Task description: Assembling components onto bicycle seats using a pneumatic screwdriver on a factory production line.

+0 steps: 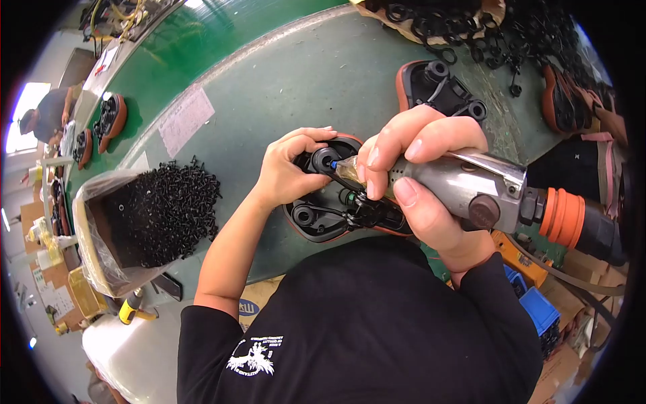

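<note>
A bicycle saddle [321,219] lies upside down in front of me, its black underside showing inside an orange-brown rim. My left hand [286,165] is closed on its far left part, with thumb and fingers around a black round mount [321,160]. In my right hand [431,175] is a silver air screwdriver [471,188], held almost level, with its hose end pointing right. The driver's blue tip meets the middle of the round mount; the exact contact is too small to make out. My right hand hides part of the saddle.
At the left stands a plastic-lined box [101,256] heaped with black screws [171,209]. Another upturned saddle [437,87] lies beyond my right hand. Black rings [464,30] are piled at the back right. A green belt [202,40] runs along the far side, near another person [54,111].
</note>
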Available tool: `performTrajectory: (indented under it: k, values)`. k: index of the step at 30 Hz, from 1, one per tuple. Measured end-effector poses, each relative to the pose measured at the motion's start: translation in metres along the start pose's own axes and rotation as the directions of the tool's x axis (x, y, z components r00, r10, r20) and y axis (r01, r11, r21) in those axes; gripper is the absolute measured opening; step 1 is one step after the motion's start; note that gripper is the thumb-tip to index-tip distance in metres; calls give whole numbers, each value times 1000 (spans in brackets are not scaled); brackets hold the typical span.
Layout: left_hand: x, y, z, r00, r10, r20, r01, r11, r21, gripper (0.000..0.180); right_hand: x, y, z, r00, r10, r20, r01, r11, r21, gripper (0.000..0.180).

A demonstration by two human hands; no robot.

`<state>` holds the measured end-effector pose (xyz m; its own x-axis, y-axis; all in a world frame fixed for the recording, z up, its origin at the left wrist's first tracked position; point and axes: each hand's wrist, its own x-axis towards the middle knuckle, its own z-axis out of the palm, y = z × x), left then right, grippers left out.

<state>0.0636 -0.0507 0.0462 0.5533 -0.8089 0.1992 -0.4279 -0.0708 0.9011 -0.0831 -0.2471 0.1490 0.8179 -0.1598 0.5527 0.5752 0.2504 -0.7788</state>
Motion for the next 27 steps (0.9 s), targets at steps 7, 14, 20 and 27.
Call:
performTrajectory:
  k: [7, 14, 20, 27]
  values:
    - [1, -3, 3, 1000, 20, -1, -20, 997, -72, 38, 11, 17, 12, 990, 78, 120, -49, 972, -229, 36]
    - [-1, -14, 0, 995, 80, -66, -83, 996, -34, 42, 17, 46, 14, 988, 61, 143, -33, 980, -194, 35]
    - [-7, -15, -1, 996, 44, -75, -44, 999, 4, 43, 25, 60, 29, 979, 151, 138, -118, 968, -222, 29]
    - [-12, -14, 10, 988, 110, -111, -107, 994, 32, 47, 22, 61, 17, 972, 169, 164, -107, 937, -333, 42]
